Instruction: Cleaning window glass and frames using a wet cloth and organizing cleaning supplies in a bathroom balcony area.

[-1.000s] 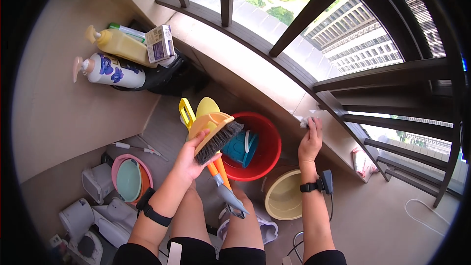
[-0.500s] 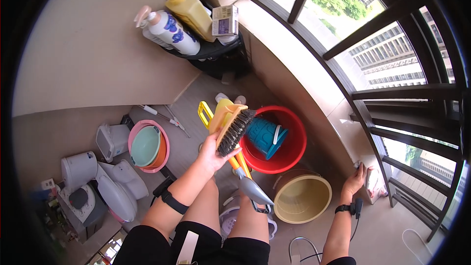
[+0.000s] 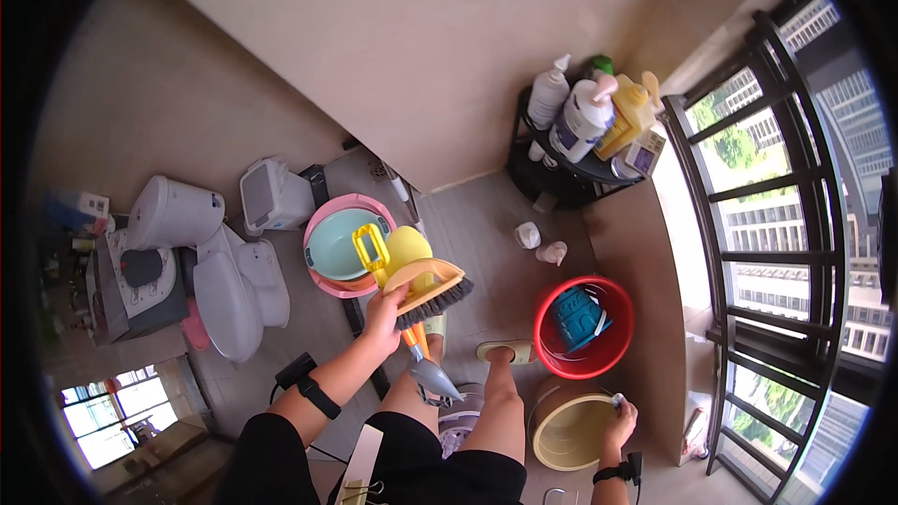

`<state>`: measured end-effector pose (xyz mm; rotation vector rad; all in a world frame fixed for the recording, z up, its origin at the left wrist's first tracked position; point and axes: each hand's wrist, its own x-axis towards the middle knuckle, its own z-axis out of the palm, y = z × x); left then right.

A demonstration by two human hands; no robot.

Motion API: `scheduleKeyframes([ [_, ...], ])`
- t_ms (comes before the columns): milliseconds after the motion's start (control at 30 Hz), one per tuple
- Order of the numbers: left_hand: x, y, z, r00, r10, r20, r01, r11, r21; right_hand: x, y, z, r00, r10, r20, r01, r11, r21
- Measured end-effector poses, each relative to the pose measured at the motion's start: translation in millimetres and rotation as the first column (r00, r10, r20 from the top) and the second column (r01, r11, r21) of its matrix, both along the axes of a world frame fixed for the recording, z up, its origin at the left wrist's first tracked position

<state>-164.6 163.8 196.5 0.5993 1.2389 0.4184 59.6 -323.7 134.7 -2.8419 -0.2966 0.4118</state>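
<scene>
My left hand [image 3: 380, 322] is closed round a bundle: a wooden hand brush [image 3: 438, 303] with dark bristles, a yellow plastic piece with a loop handle [image 3: 370, 247], and a small toy shovel [image 3: 434, 380] with a grey blade and orange handle. The bundle hangs in front of my legs. Over the right rim of a beige bucket [image 3: 572, 432], my right hand [image 3: 619, 426] pinches a small white thing whose kind I cannot make out. Beyond that bucket stands a red basin [image 3: 625, 348] with a teal bucket [image 3: 578, 316] tilted inside it.
A corner shelf [image 3: 535, 165] holds several pump bottles [image 3: 582, 122]. Stacked basins [image 3: 339, 241], a lidded bin [image 3: 277, 196] and a toilet [image 3: 230, 310] stand at left. Barred windows [image 3: 776, 224] line the right. Two small white objects [image 3: 528, 236] lie on the floor; a lilac stool-like thing [image 3: 458, 421] is between my legs.
My view has turned, bringing more of the room's left side in. My right hand has left the window ledge for the beige bucket's rim. My left hand still grips the bundle.
</scene>
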Motion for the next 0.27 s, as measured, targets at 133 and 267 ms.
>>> scheduleKeyframes([
  [133, -95.9, 62.3, 36.6, 0.953, 0.274, 0.129, -0.261, 0.959, -0.108, -34.2, 122.1, 36.3, 0.977, 0.215, 0.007, -0.213, 0.959, 0.185],
  [267, -180.6, 100.8, 67.8, 0.883, 0.395, 0.252, -0.402, 0.915, -0.026, -56.2, 211.2, 67.8, 0.942, 0.336, 0.011, -0.329, 0.916, 0.229],
])
